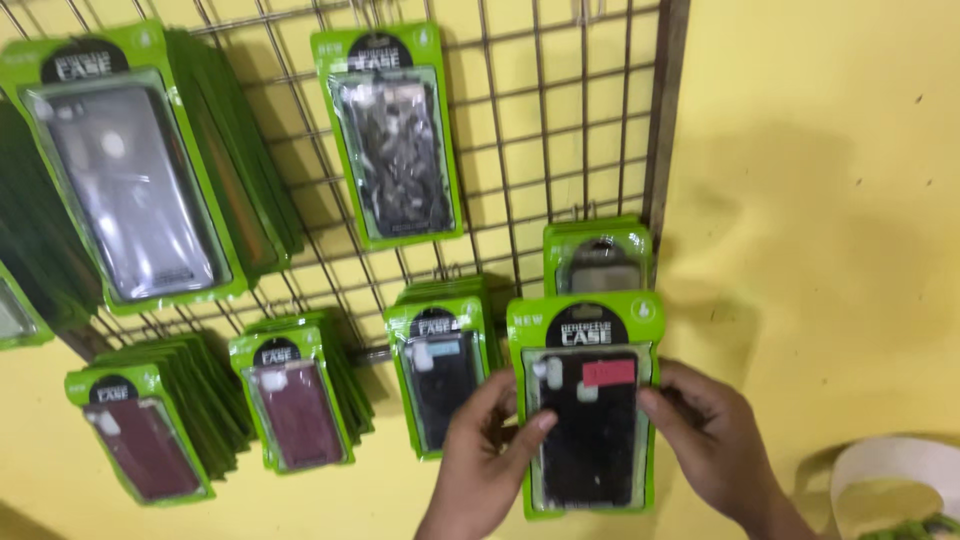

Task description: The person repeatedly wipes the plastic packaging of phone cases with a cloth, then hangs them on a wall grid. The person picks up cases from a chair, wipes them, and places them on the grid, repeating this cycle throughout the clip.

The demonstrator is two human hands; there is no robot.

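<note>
Currently both hands, left hand (485, 455) and right hand (705, 440), fingers clamped on green-packaged black phone case (585, 400), held off the wire rack (520, 150), unhung.

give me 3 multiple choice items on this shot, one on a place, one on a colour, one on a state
1. Where is the held phone case pack?
A. low, right end of the wire rack
B. top left corner
C. on the floor

2. What colour is the sticker on it?
A. blue
B. red
C. white

3. How is the pack held?
A. left hand only
B. hanging free
C. both hands, with the right hand too

Answers: 1 A, it sits below the rack's lower right pack; 2 B, the label shows red; 3 C, fingers grip both side edges.
</note>
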